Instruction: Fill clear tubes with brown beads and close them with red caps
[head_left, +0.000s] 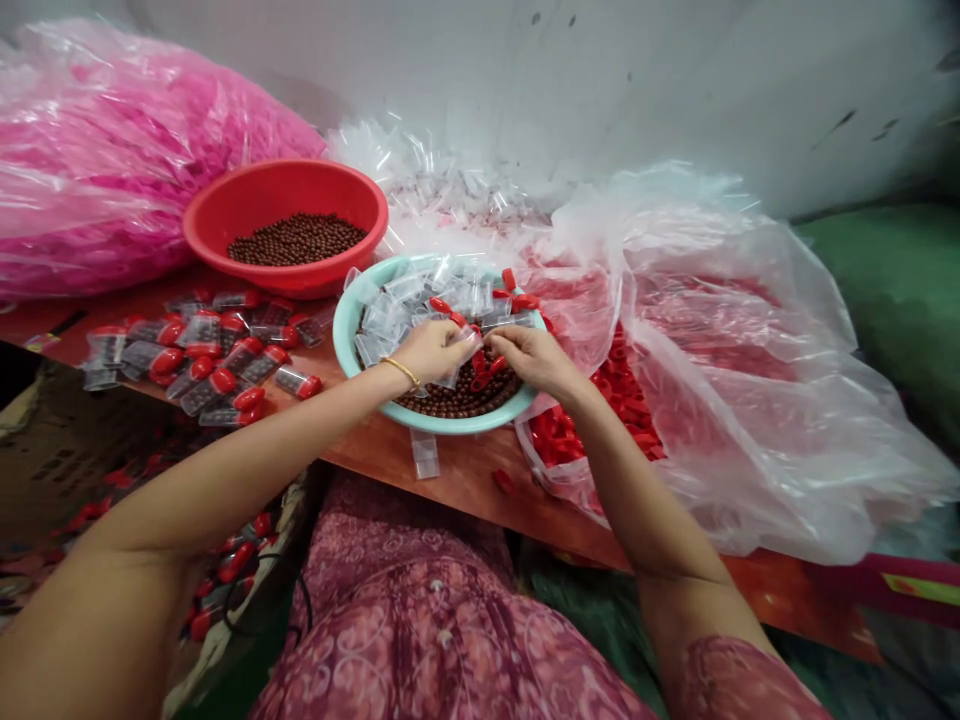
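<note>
Both my hands are over a pale turquoise basin (346,345). It holds small brown balls (457,402), a heap of clear plastic tubes (409,300) and several red caps (525,300). My left hand (435,350), with a gold bangle on the wrist, is closed around a clear plastic tube that shows partly between the fingers. Close beside it, my right hand (531,356) is pinched at the fingertips near the tube's end. What those fingertips grip is hidden. Red caps (484,374) hang or lie just below the two hands.
Filled tubes with red caps (225,355) lie left on the orange table (375,455). Behind stands a red basin (202,225) of brown balls. An open plastic bag (720,400) with red caps sits right; a pink-filled bag (135,150) stands left. A carton (52,450) is below.
</note>
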